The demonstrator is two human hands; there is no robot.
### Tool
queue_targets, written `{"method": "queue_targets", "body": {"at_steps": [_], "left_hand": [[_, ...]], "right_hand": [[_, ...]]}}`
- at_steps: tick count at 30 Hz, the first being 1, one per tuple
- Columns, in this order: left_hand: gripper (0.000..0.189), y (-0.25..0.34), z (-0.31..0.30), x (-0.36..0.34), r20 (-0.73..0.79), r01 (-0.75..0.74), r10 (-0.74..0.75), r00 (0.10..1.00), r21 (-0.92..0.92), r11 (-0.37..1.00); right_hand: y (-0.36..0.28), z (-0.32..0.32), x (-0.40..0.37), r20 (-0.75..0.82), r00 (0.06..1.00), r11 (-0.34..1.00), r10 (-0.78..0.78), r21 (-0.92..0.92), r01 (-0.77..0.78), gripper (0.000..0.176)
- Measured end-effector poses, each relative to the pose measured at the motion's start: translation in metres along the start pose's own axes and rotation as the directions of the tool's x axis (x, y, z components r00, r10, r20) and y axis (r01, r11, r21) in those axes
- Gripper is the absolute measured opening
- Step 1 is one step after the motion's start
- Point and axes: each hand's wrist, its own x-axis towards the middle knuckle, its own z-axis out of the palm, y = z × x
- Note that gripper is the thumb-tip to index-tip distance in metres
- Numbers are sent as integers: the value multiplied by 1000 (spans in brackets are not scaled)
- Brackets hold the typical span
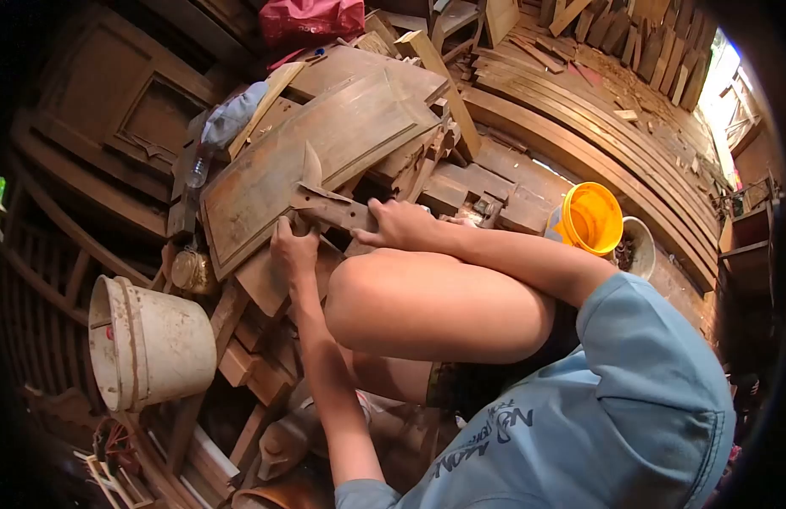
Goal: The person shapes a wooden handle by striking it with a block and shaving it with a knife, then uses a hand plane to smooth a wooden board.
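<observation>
My right hand (399, 224) is closed round the near end of a short brown wooden piece (332, 209) with several dark holes along it. At its far end, a curved, pointed part (312, 166) stands up; whether it is joined on cannot be made out. My left hand (294, 247) is closed, its fingertips pinching at the lower edge of the piece's far end. Beneath lies a flat wooden panel (265, 182) with a grooved border, tilted on stacked wood. My raised knee is just below the hands.
A dirty white bucket (172, 343) stands at left, near a jar (191, 270) and a plastic bottle (198, 170). To the right are a yellow bucket (595, 219) and a pale tub (637, 248). Long planks (596, 153) lie behind; a red bag (312, 24) sits at the back.
</observation>
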Motion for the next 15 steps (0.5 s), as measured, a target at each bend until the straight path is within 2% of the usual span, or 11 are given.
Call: {"method": "queue_targets", "body": {"at_steps": [1,3,4,5,7,8,9,11,12,13,15], "left_hand": [[38,1,0,-3,1,20,-20,1000,-6,1000],[36,4,-7,0,45,47,-47,998,-4,999],[38,3,-10,1,106,85,-87,991,21,996],[38,4,-11,1,107,99,-101,989,21,995],[34,3,-13,3,136,9,2,991,-79,997],[34,3,-10,4,67,-90,97,993,-111,990],[34,0,-6,7,55,-78,85,995,-117,990],[33,-4,-5,2,76,-41,50,996,-113,993],[33,-5,-7,1,136,-3,16,991,-99,995],[33,-5,-6,1,130,19,-7,991,-93,996],[33,-5,-8,1,100,-33,44,994,-109,993]], "right_hand": [[-5,-6,0,8,1000,1000,-20,0,20,69],[-9,-4,43,-122,983,976,138,185,-114,67],[-11,-9,62,-55,981,969,188,171,-176,66],[-9,-5,54,-43,982,970,185,165,-176,66],[-5,6,19,-137,983,985,120,137,-101,66],[-1,3,-3,-45,998,999,34,42,-33,66],[-2,-1,-8,85,995,997,49,51,-53,68],[-4,-4,16,-51,996,997,68,-17,-69,68],[-6,-2,37,-137,980,987,147,90,-135,67],[-8,-6,54,-118,979,980,167,127,-152,69],[-11,2,37,-154,977,985,146,116,-129,71]]}}
